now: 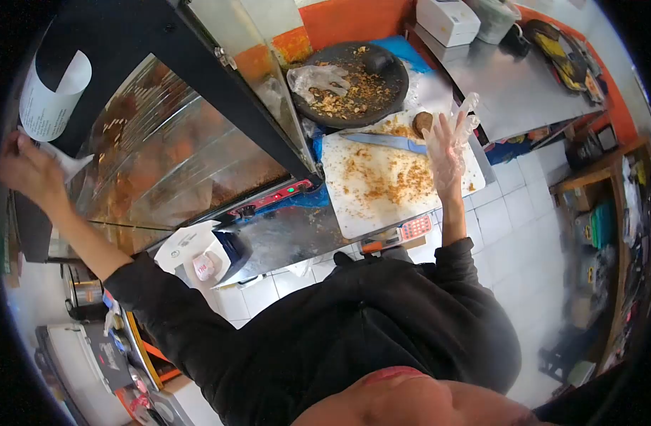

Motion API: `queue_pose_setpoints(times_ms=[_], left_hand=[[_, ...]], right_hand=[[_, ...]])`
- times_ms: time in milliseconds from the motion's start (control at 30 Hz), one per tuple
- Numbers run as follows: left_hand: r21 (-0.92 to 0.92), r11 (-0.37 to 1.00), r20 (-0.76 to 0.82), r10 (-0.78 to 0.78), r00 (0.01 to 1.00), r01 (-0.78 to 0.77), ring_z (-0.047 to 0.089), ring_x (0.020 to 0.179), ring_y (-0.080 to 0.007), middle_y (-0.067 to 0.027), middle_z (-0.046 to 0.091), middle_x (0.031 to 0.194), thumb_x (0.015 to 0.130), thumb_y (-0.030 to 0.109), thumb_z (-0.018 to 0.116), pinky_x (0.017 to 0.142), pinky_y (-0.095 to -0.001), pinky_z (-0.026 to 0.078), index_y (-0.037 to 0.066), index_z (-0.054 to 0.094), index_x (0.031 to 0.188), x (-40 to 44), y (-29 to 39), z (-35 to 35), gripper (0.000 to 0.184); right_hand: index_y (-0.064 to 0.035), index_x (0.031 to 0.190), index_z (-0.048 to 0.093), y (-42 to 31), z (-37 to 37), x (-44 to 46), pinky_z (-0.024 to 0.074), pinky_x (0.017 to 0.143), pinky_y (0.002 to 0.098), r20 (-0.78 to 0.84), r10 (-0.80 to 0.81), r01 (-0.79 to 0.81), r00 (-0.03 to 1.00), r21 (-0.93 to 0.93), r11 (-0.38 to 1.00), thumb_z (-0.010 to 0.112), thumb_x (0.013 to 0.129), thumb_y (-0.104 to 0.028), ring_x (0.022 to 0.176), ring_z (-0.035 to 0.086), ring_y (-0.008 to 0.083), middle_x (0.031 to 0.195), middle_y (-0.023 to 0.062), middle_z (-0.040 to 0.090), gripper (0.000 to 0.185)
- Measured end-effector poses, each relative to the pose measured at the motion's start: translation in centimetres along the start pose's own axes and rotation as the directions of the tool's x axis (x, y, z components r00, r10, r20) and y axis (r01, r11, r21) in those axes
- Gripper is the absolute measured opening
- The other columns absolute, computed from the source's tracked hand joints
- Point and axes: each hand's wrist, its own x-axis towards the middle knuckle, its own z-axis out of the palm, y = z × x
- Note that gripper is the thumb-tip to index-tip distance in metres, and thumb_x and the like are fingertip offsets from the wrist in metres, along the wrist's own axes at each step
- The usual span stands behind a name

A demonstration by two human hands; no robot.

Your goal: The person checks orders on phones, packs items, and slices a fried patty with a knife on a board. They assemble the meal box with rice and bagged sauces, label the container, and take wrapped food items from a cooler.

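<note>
You have open floor [511,186] right of your right hand [447,150]; the knife [388,141] and dark bowl [399,77] obstruct its left.

One bare hand [36,169], one gloved hand [448,150], one knife [386,140], one cutting board [350,221]

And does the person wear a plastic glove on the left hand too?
No, the left hand is bare, while a clear plastic glove covers the right hand.

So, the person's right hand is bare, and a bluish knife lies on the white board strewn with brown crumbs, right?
No: the right hand wears a clear plastic glove, as the head view shows. The knife lies on the crumb-strewn board.
</note>
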Motion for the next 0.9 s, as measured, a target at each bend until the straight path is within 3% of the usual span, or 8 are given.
queue_pose_setpoints(times_ms=[33, 133, 200, 233, 367, 500, 567, 900], left_hand=[[0.09, 0.996, -0.005, 0.018, 1.0, -0.018, 0.059, 0.092, -0.0336, -0.0205, 0.063, 0.1, 0.091, 0.025, 0.05, 0.082, -0.044, 0.043, -0.005, 0.061, 0.094, 0.0, -0.2, 0.6, 0.032], [0.135, 0.972, -0.33, 0.227, 0.916, -0.193, 0.062, 0.086, -0.035, -0.0213, 0.065, 0.092, 0.09, 0.024, 0.053, 0.078, -0.0433, 0.045, -0.006, 0.063, 0.091, 1.0, 0.2, 0.9, 0.031], [-0.05, 0.98, -0.243, 0.175, 0.954, -0.193, 0.063, 0.083, -0.0348, -0.0219, 0.065, 0.09, 0.09, 0.023, 0.054, 0.074, -0.0418, 0.047, -0.006, 0.064, 0.09, 0.9, 1.0, 0.4, 0.031], [-0.109, 0.976, -0.21, 0.161, 0.964, -0.186, 0.063, 0.082, -0.0348, -0.0221, 0.065, 0.089, 0.09, 0.023, 0.054, 0.073, -0.0413, 0.048, -0.007, 0.064, 0.09, 0.9, 1.1, 0.3, 0.031], [-0.074, 0.997, -0.217, -0.011, 0.976, -0.005, 0.064, 0.081, -0.0347, -0.0234, 0.065, 0.09, 0.09, 0.023, 0.054, 0.071, -0.0406, 0.049, -0.007, 0.064, 0.093, 0.5, -3.8, 1.1, 0.032], [0.137, 0.989, -0.33, -0.008, 0.944, 0.057, 0.063, 0.083, -0.0372, -0.0291, 0.062, 0.094, 0.089, 0.027, 0.056, 0.072, -0.0417, 0.049, -0.013, 0.058, 0.1, -0.1, -1.7, 1.0, 0.041], [0.207, 0.974, -0.412, -0.002, 0.911, 0.096, 0.063, 0.084, -0.0379, -0.0304, 0.061, 0.096, 0.088, 0.028, 0.057, 0.073, -0.0425, 0.049, -0.014, 0.057, 0.102, 0.0, -0.4, 1.1, 0.044], [0.297, 0.938, -0.57, 0.022, 0.821, 0.181, 0.062, 0.088, -0.0387, -0.0282, 0.062, 0.099, 0.084, 0.032, 0.064, 0.076, -0.0497, 0.044, -0.01, 0.06, 0.095, -0.6, -0.4, 1.3, 0.043]], right_hand=[[-0.019, 0.15, -0.001, 0.1, -0.1, 0.2, 0.0097, 0.115, 0.0467, 0.005, 0.015, -0.015, 1.0, 0.059, 0.998, 0.059, 0.085, -0.044, 0.143, 0.012, 0.0312, 0.154, 0.0139, 0.017, 0.092], [-0.0151, 0.15, 0.0, 0.5, 0.0, 1.0, 0.0107, 0.115, 0.0443, 0.026, 0.046, -0.049, 0.999, 0.133, 0.99, 0.06, 0.087, -0.037, 0.143, 0.013, 0.031, 0.153, 0.0157, 0.017, 0.09], [-0.0152, 0.15, 0.001, 0.9, -0.1, 1.5, 0.0123, 0.115, 0.0445, 0.04, 0.054, -0.059, 0.998, 0.143, 0.988, 0.06, 0.087, -0.035, 0.142, 0.013, 0.0308, 0.153, 0.0158, 0.018, 0.089], [-0.0164, 0.15, 0.001, 1.0, -0.1, 1.7, 0.0192, 0.113, 0.0438, -0.005, 0.064, -0.064, 0.998, 0.083, 0.995, 0.058, 0.088, -0.038, 0.139, 0.021, 0.0304, 0.151, 0.0142, 0.022, 0.087], [-0.018, 0.15, 0.002, 1.7, -1.4, 1.8, 0.0309, 0.109, 0.0431, -0.074, 0.062, -0.06, 0.995, 0.022, 0.998, 0.056, 0.089, -0.044, 0.135, 0.031, 0.0293, 0.148, 0.0124, 0.03, 0.086], [-0.0189, 0.15, 0.002, 1.5, -3.0, 1.6, 0.0308, 0.109, 0.0434, -0.07, 0.029, -0.024, 0.997, 0.063, 0.998, 0.055, 0.089, -0.046, 0.135, 0.031, 0.0306, 0.149, 0.0125, 0.029, 0.086], [-0.0119, 0.15, 0.002, 1.1, -3.1, 1.2, 0.0196, 0.114, 0.048, -0.1, 0.042, -0.029, 0.994, 0.126, 0.992, 0.059, 0.087, -0.031, 0.138, 0.025, 0.034, 0.15, 0.0178, 0.023, 0.087], [-0.0129, 0.15, 0.003, 0.8, -3.7, -0.4, 0.0225, 0.113, 0.0464, -0.146, 0.054, -0.042, 0.988, 0.083, 0.996, 0.054, 0.091, -0.031, 0.137, 0.027, 0.0335, 0.15, 0.0172, 0.025, 0.08]])
